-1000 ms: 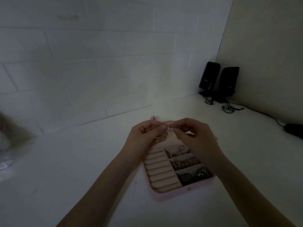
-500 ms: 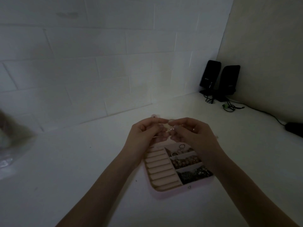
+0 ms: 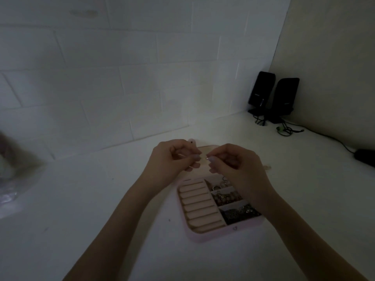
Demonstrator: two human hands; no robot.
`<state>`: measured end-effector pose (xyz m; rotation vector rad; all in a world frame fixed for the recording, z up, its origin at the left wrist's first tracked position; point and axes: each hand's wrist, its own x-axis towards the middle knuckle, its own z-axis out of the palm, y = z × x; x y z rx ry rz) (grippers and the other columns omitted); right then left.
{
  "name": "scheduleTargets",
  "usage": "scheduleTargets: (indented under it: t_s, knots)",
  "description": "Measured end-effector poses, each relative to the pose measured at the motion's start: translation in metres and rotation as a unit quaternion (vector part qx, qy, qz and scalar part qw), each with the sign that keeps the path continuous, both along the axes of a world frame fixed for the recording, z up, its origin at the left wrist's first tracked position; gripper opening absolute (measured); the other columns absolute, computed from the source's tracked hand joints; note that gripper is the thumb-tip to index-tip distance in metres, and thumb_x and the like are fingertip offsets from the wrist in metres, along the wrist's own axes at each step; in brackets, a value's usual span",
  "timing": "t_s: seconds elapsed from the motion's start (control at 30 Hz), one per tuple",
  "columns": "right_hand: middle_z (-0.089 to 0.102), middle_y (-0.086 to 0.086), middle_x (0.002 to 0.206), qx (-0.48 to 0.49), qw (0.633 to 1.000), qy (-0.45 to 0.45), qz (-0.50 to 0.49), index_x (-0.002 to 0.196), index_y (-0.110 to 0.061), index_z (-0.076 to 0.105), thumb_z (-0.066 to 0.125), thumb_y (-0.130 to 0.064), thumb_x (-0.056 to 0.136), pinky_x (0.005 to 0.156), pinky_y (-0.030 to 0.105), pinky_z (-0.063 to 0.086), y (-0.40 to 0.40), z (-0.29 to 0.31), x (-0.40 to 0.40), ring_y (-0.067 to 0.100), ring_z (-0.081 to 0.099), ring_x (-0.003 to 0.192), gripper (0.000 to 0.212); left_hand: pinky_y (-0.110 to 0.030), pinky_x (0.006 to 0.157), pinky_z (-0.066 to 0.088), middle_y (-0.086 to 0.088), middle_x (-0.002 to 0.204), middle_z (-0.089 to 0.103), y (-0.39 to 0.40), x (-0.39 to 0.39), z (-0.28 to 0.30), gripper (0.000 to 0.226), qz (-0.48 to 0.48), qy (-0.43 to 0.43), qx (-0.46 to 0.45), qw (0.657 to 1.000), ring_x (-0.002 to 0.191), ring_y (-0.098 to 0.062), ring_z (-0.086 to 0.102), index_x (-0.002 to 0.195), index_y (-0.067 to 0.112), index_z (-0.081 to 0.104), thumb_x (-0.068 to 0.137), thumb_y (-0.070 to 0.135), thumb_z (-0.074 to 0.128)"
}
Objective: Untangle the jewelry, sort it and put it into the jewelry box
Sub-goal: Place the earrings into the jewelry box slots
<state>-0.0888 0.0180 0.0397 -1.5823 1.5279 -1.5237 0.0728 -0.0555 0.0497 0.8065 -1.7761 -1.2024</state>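
Note:
An open pink jewelry box (image 3: 223, 233) lies on the white table. Its left half has ring-roll slots (image 3: 199, 207); its right compartments hold rings (image 3: 220, 185), beads (image 3: 227, 197) and dark chains (image 3: 239, 212). Above the box's far end, my left hand (image 3: 172, 159) and my right hand (image 3: 235, 165) face each other, fingers curled. Between their fingertips they pinch a tiny shiny piece of jewelry (image 3: 207, 158); its shape is too small to tell. My right wrist hides part of the box's right side.
Two black speakers (image 3: 274, 96) with tangled cables (image 3: 284, 130) stand in the back right corner. A dark object (image 3: 365, 157) lies at the right edge. A crumpled clear plastic bag (image 3: 12, 179) sits at the far left. The white block wall rises close behind the box.
My hands have stayed above the box, their fingertips shifting slightly around the small piece; the thumbs now point more toward each other.

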Motion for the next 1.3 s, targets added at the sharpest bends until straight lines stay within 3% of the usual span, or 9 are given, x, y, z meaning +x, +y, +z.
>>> scheduleTargets:
  t_s: [0.17, 0.23, 0.43, 0.63, 0.8, 1.0, 1.17, 1.3]
  knots:
    - [0.065, -0.010, 0.071, 0.003, 0.991, 0.134, 0.006, 0.084, -0.019, 0.071, 0.071, -0.011, 0.081, 0.063, 0.010, 0.048, 0.003, -0.001, 0.006, 0.005, 0.064, 0.069, 0.008, -0.011, 0.064, 0.046, -0.006, 0.066, 0.072, -0.009, 0.015, 0.003, 0.013, -0.034, -0.110, -0.047, 0.992, 0.061, -0.004, 0.064, 0.076, 0.015, 0.070, 0.073, 0.004, 0.076]
    - [0.063, -0.018, 0.073, 0.015, 0.981, 0.192, 0.012, 0.085, -0.021, 0.072, 0.071, -0.016, 0.082, 0.065, 0.006, 0.043, 0.003, -0.001, 0.007, -0.002, 0.061, 0.072, 0.006, -0.015, 0.068, 0.049, -0.004, 0.068, 0.072, -0.013, 0.020, 0.002, 0.015, -0.042, -0.152, -0.057, 0.986, 0.064, -0.007, 0.066, 0.072, 0.019, 0.070, 0.071, 0.007, 0.079]
    - [0.059, -0.019, 0.079, 0.051, 0.957, 0.281, 0.049, 0.089, -0.029, 0.071, 0.069, -0.026, 0.083, 0.071, 0.014, 0.045, 0.001, -0.009, 0.003, -0.002, 0.056, 0.080, 0.007, -0.023, 0.071, 0.052, 0.002, 0.071, 0.072, -0.017, 0.025, 0.001, 0.014, -0.077, -0.223, -0.095, 0.967, 0.069, -0.009, 0.067, 0.070, 0.021, 0.073, 0.072, 0.009, 0.079]
    - [0.061, -0.020, 0.083, 0.056, 0.951, 0.295, 0.072, 0.089, -0.035, 0.069, 0.068, -0.030, 0.083, 0.075, 0.027, 0.050, 0.000, -0.015, 0.002, -0.002, 0.056, 0.083, 0.008, -0.020, 0.069, 0.049, 0.001, 0.073, 0.071, -0.019, 0.028, -0.002, 0.018, -0.098, -0.255, -0.110, 0.956, 0.066, -0.002, 0.061, 0.070, 0.024, 0.071, 0.077, 0.008, 0.074]
    - [0.060, -0.021, 0.080, 0.067, 0.950, 0.295, 0.071, 0.091, -0.034, 0.071, 0.067, -0.029, 0.084, 0.075, 0.021, 0.048, -0.001, -0.015, 0.002, -0.004, 0.056, 0.081, 0.009, -0.021, 0.071, 0.048, 0.004, 0.077, 0.070, -0.019, 0.027, -0.001, 0.018, -0.095, -0.283, -0.132, 0.945, 0.075, -0.009, 0.062, 0.072, 0.025, 0.070, 0.079, 0.009, 0.072]
    - [0.061, -0.020, 0.081, 0.063, 0.946, 0.308, 0.076, 0.091, -0.033, 0.072, 0.068, -0.028, 0.084, 0.075, 0.019, 0.047, 0.000, -0.013, 0.003, -0.003, 0.055, 0.081, 0.010, -0.013, 0.067, 0.045, 0.005, 0.077, 0.070, -0.016, 0.029, 0.002, 0.022, -0.099, -0.290, -0.137, 0.942, 0.073, -0.003, 0.060, 0.069, 0.028, 0.067, 0.078, 0.009, 0.073]
    - [0.062, -0.017, 0.081, 0.060, 0.949, 0.298, 0.085, 0.091, -0.026, 0.074, 0.070, -0.023, 0.083, 0.073, 0.012, 0.043, 0.001, -0.011, 0.005, -0.002, 0.055, 0.080, 0.009, -0.016, 0.069, 0.048, 0.006, 0.078, 0.069, -0.018, 0.029, 0.000, 0.021, -0.101, -0.303, -0.136, 0.938, 0.078, -0.006, 0.061, 0.070, 0.028, 0.068, 0.076, 0.009, 0.074]
    - [0.065, -0.012, 0.085, 0.070, 0.947, 0.304, 0.080, 0.092, -0.027, 0.074, 0.069, -0.027, 0.083, 0.077, 0.023, 0.048, 0.002, -0.011, 0.006, 0.001, 0.056, 0.081, 0.010, -0.015, 0.069, 0.046, 0.003, 0.080, 0.071, -0.019, 0.027, -0.002, 0.010, -0.090, -0.322, -0.151, 0.930, 0.079, -0.008, 0.061, 0.075, 0.019, 0.074, 0.075, 0.009, 0.076]
